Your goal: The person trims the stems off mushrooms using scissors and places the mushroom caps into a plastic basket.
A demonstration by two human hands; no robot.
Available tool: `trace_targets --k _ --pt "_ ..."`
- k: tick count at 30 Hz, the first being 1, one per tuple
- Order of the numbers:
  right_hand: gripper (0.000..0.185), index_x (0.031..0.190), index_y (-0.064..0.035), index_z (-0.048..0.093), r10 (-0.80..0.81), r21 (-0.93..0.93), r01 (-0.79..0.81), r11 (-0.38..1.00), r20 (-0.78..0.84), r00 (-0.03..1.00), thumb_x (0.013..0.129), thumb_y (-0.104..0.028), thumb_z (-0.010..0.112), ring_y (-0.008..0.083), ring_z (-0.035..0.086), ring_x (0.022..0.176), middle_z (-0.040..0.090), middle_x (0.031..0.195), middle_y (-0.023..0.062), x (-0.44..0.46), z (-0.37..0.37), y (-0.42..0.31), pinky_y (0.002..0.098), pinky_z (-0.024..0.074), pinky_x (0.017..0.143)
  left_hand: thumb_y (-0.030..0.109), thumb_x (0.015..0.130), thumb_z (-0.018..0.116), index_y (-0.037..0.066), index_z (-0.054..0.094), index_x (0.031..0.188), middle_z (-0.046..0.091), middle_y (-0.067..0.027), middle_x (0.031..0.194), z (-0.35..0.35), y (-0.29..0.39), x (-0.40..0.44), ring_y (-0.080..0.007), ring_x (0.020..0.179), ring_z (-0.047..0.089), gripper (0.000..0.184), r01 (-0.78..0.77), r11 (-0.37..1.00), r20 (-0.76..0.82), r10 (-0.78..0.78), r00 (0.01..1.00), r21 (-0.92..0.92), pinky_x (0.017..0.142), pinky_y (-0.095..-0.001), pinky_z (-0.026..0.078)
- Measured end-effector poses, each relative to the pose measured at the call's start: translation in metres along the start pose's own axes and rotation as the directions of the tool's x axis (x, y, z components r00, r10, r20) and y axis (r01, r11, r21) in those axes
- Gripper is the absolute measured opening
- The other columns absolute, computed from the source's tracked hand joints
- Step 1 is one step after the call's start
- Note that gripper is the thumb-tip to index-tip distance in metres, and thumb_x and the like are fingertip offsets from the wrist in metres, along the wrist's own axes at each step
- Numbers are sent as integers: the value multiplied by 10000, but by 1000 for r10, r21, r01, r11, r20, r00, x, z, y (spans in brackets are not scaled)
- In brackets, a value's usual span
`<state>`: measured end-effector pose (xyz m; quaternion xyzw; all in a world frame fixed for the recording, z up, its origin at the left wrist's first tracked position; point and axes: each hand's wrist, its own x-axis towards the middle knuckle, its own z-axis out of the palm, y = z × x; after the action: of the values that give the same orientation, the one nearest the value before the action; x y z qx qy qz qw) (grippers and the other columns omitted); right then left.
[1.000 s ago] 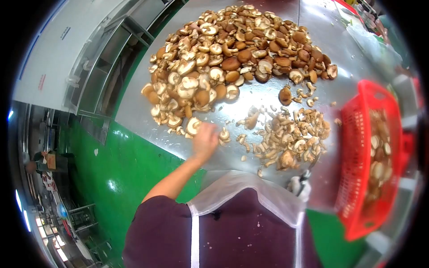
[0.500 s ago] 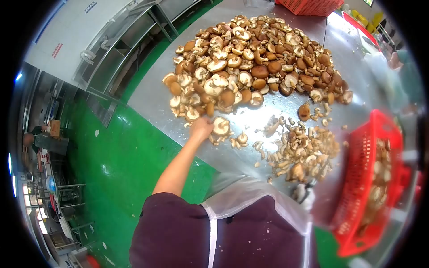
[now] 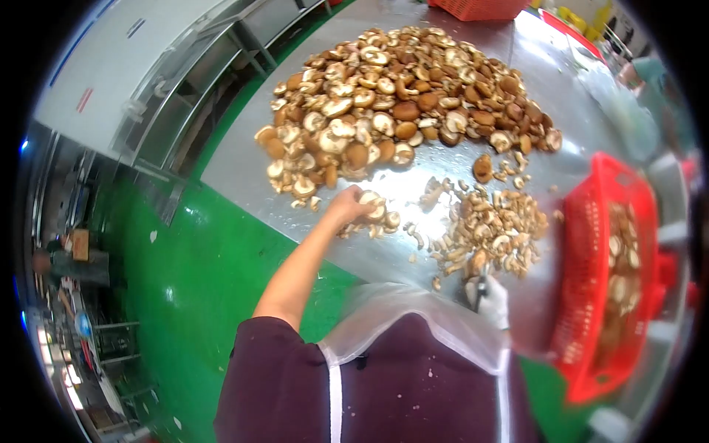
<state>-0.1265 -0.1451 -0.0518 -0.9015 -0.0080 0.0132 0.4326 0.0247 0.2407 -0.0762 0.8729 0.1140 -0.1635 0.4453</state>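
My bare left hand point(image 3: 348, 206) is closed on a mushroom point(image 3: 373, 206), its pale underside showing, just above the metal table point(image 3: 244, 166). Stem pieces and a small mushroom lie right beside these fingers. Beyond them spreads a large heap of brown-capped mushrooms point(image 3: 406, 111). My right hand point(image 3: 492, 301), in a white glove, is closed on a small dark-handled tool point(image 3: 482, 286) whose exact kind I cannot make out. It is at the near edge of a pile of cut mushroom stems point(image 3: 495, 229).
A red plastic basket point(image 3: 580, 273) with mushrooms in it stands to the right. Another red basket point(image 3: 484, 9) is at the table's far end. A person's sleeve point(image 3: 653, 70) shows at far right. Green floor point(image 3: 185, 295) lies left of the table.
My left hand has moved right, lifting a mushroom off the table beside the stem pieces. My gloved right hand, blurred before, now shows the dark-handled tool. The whole view has shifted slightly.
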Motion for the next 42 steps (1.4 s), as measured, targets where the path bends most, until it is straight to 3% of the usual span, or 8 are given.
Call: trace_targets --k 3,7,11,18,19,32,36,42 --pt "277 761 -57 582 -48 -160 58 985 67 997 793 -311 689 353 593 620 580 651 159 8 -13 -29 411 466 568 240 717 743 -15 563 1012 646 -125 864 12 12 1 -206 772 640 430 33 993 37 -29 999 -114 659 -336 527" --pt "319 778 -66 591 -45 -324 92 941 149 988 808 -382 623 354 612 682 612 726 169 21 -19 -68 433 483 613 63 875 603 20 481 1003 620 -98 794 44 17 -4 -123 605 629 182 133 801 75 -110 991 -583 483 -221 541" --pt "308 793 -61 611 -38 -379 88 921 136 990 749 -363 651 365 618 701 620 753 171 33 -18 -92 445 497 647 40 875 568 -8 449 1206 583 -103 1058 65 69 -45 -189 849 639 355 67 483 92 28 995 -873 651 -250 577" --pt "266 767 -73 609 -136 -466 134 875 30 990 729 -327 675 323 621 645 610 708 142 44 -23 -106 427 505 592 66 876 586 4 494 1238 615 -79 1077 83 116 -82 -161 955 614 379 -43 527 51 161 986 -849 799 -290 538" --pt "265 763 -73 606 -126 -475 119 872 17 992 727 -326 678 323 620 638 611 705 140 45 -25 -106 428 505 590 29 890 541 -11 561 1137 639 -87 1061 82 120 -86 -153 915 646 251 -37 538 42 134 990 -842 787 -269 553" --pt "286 697 -69 621 -108 -495 60 867 -69 992 724 -349 673 321 610 520 590 600 140 36 -12 -96 409 510 502 60 896 525 -41 594 1041 664 -97 953 105 132 -99 -134 826 651 190 -6 622 109 147 983 -783 729 -236 511" --pt "339 693 -61 641 48 -499 -20 867 44 998 826 -370 592 329 620 539 617 618 182 33 -12 -94 432 501 503 59 894 523 -47 596 1050 667 -104 952 106 127 -98 -140 841 657 202 34 658 136 104 985 -752 712 -237 509" --pt "371 743 -75 656 73 -213 -38 976 163 984 870 -400 530 372 631 646 632 654 165 24 -5 -63 475 490 593 25 900 476 -23 573 1090 662 -105 1002 100 129 -92 -171 855 678 218 112 690 220 70 973 -715 713 -243 529"
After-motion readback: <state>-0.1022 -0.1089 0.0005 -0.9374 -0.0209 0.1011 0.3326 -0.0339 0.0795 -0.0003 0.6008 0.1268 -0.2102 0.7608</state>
